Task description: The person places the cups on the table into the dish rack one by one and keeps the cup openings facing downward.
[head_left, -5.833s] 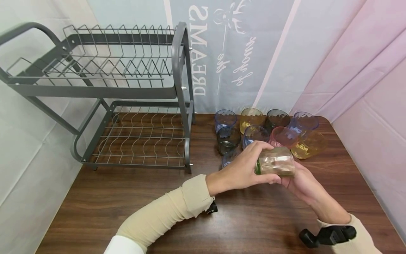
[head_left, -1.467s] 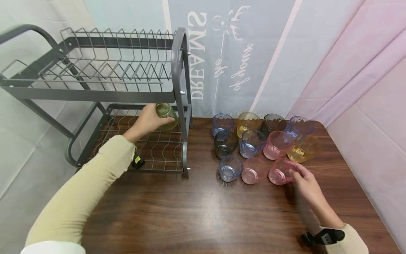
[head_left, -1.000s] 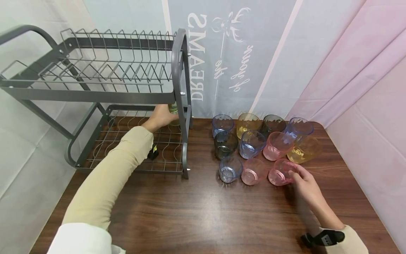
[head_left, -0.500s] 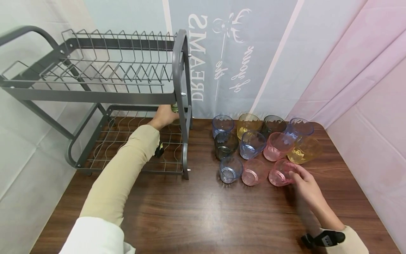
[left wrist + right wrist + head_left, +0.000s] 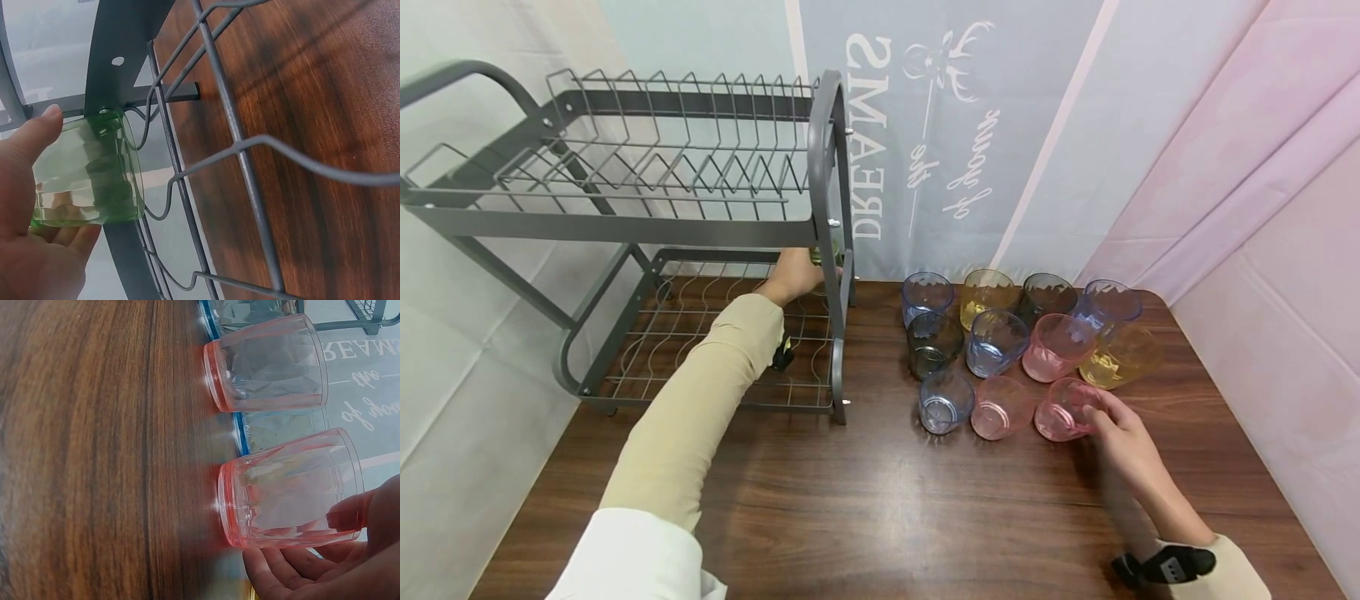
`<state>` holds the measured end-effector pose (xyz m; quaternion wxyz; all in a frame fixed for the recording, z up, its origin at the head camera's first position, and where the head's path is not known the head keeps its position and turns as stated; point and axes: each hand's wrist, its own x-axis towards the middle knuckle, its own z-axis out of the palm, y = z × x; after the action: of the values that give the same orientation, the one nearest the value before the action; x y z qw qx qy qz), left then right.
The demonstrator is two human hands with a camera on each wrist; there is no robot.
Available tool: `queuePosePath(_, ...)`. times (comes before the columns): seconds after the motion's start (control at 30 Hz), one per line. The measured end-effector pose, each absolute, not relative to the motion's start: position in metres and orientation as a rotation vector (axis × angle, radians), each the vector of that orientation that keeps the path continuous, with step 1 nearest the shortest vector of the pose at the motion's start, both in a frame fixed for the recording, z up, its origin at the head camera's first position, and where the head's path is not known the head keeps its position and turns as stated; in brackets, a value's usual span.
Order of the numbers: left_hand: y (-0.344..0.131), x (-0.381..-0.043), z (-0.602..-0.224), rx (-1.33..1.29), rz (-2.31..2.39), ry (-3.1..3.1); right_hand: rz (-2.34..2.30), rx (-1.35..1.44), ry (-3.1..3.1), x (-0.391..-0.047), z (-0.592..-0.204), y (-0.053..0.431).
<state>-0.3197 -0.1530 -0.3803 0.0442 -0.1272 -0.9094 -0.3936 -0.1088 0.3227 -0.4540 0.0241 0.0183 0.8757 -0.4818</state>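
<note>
My left hand reaches under the upper tier of the dish rack and holds a clear green drinking glass. In the left wrist view, the thumb lies along one side of the glass and the fingers curl round the other. Its base end is close over the wavy wires of the lower tier, by the back right corner; in the head view a rack post partly hides it. On the table, my right hand pinches the rim of a pink glass, thumb inside it and fingers outside.
Left of that pink glass stand another pink glass and a blue one. Behind them are several blue, yellow, dark grey and pink glasses. The grey rack's upper tier overhangs the left forearm's reach. Curtains surround the wooden table.
The green glass was between both hands over the table; my left hand has carried it to the rack's back right. My right hand let go of it and took the pink glass's rim.
</note>
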Motion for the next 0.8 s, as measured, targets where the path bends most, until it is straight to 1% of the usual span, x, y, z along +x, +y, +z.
queuePosePath(0.4, -0.1524, -0.3204, -0.3805, -0.381, -1.21, -2.823, -1.537, 0.0, 2.705, -0.1086, -0.4553, 0.3231)
queuePosePath(0.8, -0.1524, -0.32, -0.3809, -0.394, -1.21, -2.816, -1.533, 0.023, 2.707, -0.1076, -0.4553, 0.3241)
